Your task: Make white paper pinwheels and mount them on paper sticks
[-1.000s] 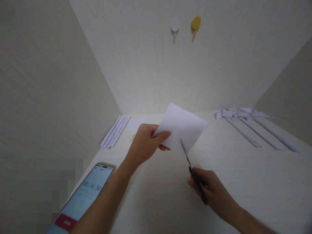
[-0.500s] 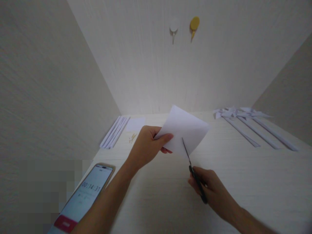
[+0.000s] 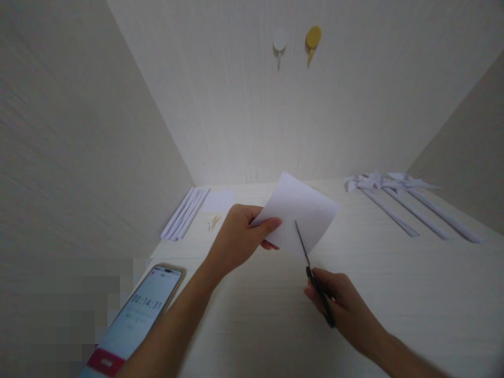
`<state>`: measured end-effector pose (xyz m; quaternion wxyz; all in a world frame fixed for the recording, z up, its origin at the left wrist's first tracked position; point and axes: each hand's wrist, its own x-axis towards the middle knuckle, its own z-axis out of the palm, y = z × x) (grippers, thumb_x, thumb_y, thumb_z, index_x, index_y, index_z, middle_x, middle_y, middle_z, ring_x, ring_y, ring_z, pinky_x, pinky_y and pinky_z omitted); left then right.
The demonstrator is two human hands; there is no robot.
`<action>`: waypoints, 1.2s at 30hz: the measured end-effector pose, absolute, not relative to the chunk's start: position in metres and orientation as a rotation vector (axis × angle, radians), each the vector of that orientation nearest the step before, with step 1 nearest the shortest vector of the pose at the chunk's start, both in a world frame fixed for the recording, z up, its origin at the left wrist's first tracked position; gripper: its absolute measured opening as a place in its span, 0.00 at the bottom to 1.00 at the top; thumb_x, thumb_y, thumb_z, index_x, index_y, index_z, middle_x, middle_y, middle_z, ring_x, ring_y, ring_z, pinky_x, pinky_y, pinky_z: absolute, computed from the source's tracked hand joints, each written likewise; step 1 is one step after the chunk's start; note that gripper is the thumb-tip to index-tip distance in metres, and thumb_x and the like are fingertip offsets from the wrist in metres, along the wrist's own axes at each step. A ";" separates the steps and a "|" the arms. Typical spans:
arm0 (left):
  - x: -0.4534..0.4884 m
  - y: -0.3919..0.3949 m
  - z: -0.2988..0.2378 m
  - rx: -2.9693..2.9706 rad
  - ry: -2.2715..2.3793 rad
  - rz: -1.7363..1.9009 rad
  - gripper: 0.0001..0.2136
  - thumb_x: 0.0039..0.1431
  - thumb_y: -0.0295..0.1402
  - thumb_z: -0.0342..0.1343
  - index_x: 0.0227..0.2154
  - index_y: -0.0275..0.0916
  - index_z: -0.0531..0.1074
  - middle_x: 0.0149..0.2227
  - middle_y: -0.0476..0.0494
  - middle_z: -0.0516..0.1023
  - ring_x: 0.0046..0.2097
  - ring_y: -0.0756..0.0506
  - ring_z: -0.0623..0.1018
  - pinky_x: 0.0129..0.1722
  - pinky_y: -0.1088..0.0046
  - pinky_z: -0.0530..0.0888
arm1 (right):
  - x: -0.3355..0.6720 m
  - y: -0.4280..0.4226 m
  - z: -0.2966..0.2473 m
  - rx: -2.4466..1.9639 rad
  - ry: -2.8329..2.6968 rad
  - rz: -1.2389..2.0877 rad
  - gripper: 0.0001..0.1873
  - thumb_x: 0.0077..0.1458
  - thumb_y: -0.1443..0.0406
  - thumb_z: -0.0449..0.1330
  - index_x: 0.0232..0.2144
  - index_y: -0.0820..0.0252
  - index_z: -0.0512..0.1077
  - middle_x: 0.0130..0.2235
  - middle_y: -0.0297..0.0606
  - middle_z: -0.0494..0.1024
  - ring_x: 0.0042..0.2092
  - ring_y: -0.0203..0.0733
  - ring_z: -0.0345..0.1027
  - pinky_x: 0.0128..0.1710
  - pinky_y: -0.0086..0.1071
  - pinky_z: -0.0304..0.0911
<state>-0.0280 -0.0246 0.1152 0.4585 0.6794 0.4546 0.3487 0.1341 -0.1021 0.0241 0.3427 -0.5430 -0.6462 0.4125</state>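
Note:
A white sheet of paper (image 3: 301, 202) is held up over the table, one corner pointing away from me. My left hand (image 3: 246, 231) pinches its left corner, thumb on top and fingers underneath. My right hand (image 3: 340, 299) is closed round the black handles of a pair of scissors (image 3: 321, 294). One blade lies over the paper, its tip near the sheet's middle; the other blade is hidden beneath. The scissors enter from the corner nearest me.
Rolled paper sticks (image 3: 185, 214), a flat paper sheet (image 3: 218, 200) and several small pins (image 3: 213, 223) lie at left. Paper pinwheels on sticks (image 3: 405, 210) lie at right. A phone (image 3: 137, 315) showing a timer is beside my left forearm. White (image 3: 279, 41) and yellow hooks (image 3: 313, 38) are on the wall.
The paper has shifted very slightly right and towards me. Both hands keep their holds, and the scissors stay almost in place with the blade across the paper.

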 end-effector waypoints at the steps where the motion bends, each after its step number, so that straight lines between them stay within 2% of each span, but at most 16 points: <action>1: -0.028 -0.025 0.115 1.678 1.118 0.857 0.08 0.47 0.29 0.55 0.17 0.31 0.71 0.14 0.49 0.73 0.17 0.54 0.72 0.16 0.84 0.68 | 0.134 -0.102 0.024 -1.408 -1.682 1.068 0.15 0.48 0.57 0.50 0.18 0.60 0.57 0.19 0.30 0.58 0.22 0.31 0.50 0.20 0.25 0.48; 36: -0.028 -0.023 0.115 1.698 1.138 0.838 0.08 0.47 0.29 0.54 0.18 0.32 0.71 0.15 0.48 0.72 0.17 0.53 0.71 0.16 0.82 0.69 | 0.135 -0.102 0.027 -1.407 -1.703 1.051 0.15 0.49 0.57 0.49 0.18 0.61 0.58 0.18 0.30 0.59 0.22 0.31 0.50 0.19 0.25 0.49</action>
